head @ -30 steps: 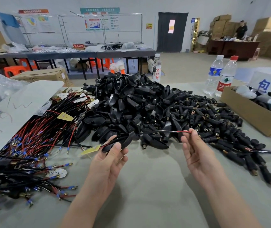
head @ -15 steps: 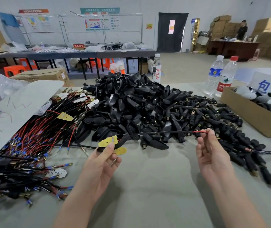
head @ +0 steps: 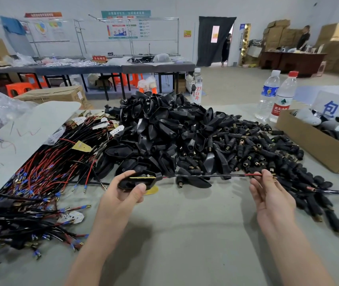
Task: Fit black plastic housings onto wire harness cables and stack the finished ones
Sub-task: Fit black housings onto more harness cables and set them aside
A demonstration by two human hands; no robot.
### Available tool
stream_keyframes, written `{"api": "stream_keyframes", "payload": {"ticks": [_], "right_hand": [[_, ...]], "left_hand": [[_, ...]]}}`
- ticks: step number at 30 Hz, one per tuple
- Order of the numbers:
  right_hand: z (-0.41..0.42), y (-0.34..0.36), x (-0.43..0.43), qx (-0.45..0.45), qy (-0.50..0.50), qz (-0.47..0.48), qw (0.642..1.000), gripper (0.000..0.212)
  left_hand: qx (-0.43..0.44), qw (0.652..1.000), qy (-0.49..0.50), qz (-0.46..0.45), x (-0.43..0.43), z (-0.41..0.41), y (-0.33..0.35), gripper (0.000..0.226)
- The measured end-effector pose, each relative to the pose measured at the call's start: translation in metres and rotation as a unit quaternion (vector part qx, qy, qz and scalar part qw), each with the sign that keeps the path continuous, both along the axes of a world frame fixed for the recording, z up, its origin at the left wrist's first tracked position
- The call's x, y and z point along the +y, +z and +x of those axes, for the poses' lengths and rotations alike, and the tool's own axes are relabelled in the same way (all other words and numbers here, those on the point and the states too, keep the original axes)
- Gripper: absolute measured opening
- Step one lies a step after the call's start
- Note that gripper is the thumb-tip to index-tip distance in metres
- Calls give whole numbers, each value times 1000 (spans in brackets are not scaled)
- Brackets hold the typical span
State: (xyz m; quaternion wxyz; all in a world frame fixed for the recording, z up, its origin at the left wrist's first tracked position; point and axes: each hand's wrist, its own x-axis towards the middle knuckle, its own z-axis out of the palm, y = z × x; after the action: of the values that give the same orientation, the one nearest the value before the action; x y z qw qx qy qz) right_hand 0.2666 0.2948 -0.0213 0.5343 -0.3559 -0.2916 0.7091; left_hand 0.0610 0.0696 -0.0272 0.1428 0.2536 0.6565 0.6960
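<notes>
My left hand [head: 121, 195] grips a black plastic housing [head: 138, 179] with a yellow metal plate seated inside it. A thin black and red cable [head: 216, 175] runs taut out of the housing's neck to the right. My right hand [head: 269, 195] pinches the cable's red end between thumb and fingertip. Behind both hands lies a big heap of empty black housings [head: 160, 129]. Loose wire harnesses [head: 47, 168] with red and black leads and blue terminals spread over the left of the table.
Small black connector sleeves [head: 263, 153] cover the table's right side. An open cardboard box [head: 317, 145] stands at the right edge, with two water bottles [head: 275, 96] behind it. A white board [head: 20, 137] lies at the left. People stand in the far background.
My hands have drawn apart, pulling the cable through the housing. The yellow plate, outside by my left hand before, now sits inside the housing.
</notes>
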Motion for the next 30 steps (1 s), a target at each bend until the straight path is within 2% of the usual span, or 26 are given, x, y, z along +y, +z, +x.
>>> {"api": "stream_keyframes", "payload": {"ticks": [3,5,7,8,10,11,12,13,15,17,19,22,25,28,30], "right_hand": [[-2,-2,0,11,10,4,1000,8],[-5,-4,-2,14,26,13,999,10],[-8,-4,-6,14,56,22,998,11],[-11,-4,-9,13,78,27,996,12],[-18,-1,-18,10,133,38,990,12],[-21,2,-24,9,162,45,986,13],[-25,4,-30,9,190,52,980,15],[-29,6,-36,8,219,61,974,18],[-35,6,-48,2,273,79,959,26],[-39,6,-57,-2,322,96,942,24],[-41,4,-63,-14,357,119,927,22],[-41,3,-63,-46,378,158,911,30],[-41,2,-62,-84,374,196,903,29],[-45,-4,-63,-114,329,198,916,35],[-46,-10,-62,-180,280,218,917,39]], "left_hand": [[-111,993,-43,11,-7,-11,-4,52],[-127,991,-27,-11,-10,-17,-9,44],[-64,995,51,-58,-11,-21,-13,28],[-5,990,106,-91,-10,-21,-14,27],[175,951,196,-161,-8,-12,-11,31],[263,926,211,-172,-5,-6,-9,32],[321,911,205,-161,-1,2,-9,31],[345,910,179,-143,4,11,-8,29],[355,923,102,-106,14,30,-7,26],[365,925,24,-103,22,44,-10,24],[326,936,-58,-115,26,54,-13,23],[204,961,-160,-100,28,61,-15,18],[156,972,-154,-84,30,64,-13,7],[102,982,-143,-67,33,63,-11,11],[50,989,-129,-51,34,61,-9,12]]}}
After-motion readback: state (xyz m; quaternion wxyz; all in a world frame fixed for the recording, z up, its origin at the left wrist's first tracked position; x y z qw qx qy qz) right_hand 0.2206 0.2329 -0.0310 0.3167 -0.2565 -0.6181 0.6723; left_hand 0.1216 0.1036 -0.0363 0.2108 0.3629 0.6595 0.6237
